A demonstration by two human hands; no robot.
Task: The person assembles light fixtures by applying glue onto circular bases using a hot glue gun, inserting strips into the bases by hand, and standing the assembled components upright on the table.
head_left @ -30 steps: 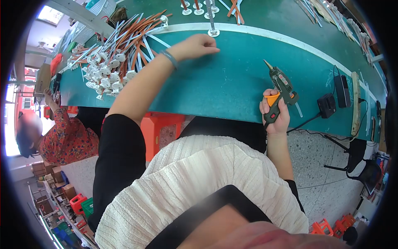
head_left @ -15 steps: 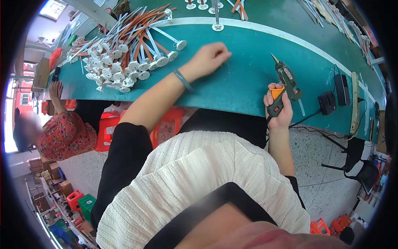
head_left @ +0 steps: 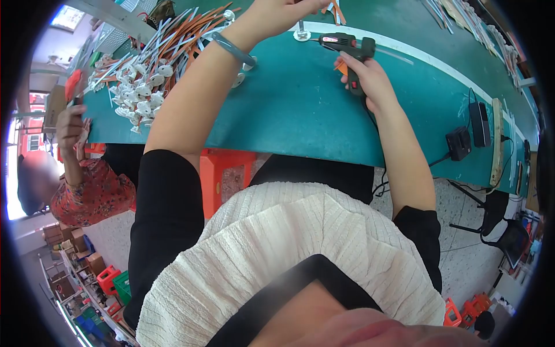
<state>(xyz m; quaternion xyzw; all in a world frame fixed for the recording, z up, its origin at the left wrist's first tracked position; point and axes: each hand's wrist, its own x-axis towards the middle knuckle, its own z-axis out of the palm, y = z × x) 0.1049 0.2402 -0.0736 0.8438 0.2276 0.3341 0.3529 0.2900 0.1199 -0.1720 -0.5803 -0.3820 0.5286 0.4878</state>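
Note:
My right hand [head_left: 369,78] is closed around the grip of a dark green hot glue gun [head_left: 347,43], fingers at its orange trigger. The gun lies sideways, its nozzle pointing left at a white round base [head_left: 302,36] with a short upright strip, close to or touching it. My left hand [head_left: 283,13] reaches over the strip at the top edge of the view. Its thumb stretches right; the other fingers are mostly cut off, so whether it grips the strip cannot be told. Left of my forearm lies a heap of white round bases [head_left: 139,95] with orange and pale strips.
A green tabletop [head_left: 289,115] carries a white line. Black adapters [head_left: 458,143] and a wooden strip [head_left: 496,141] sit at the right, with the gun's cord hanging at the front edge. More strips [head_left: 491,40] lie far right. Another person [head_left: 92,191] sits at the left.
My left hand has moved up and away to the upright strip. My right hand has carried the glue gun forward and left, turning its nozzle toward the white base. The other person's hand has risen.

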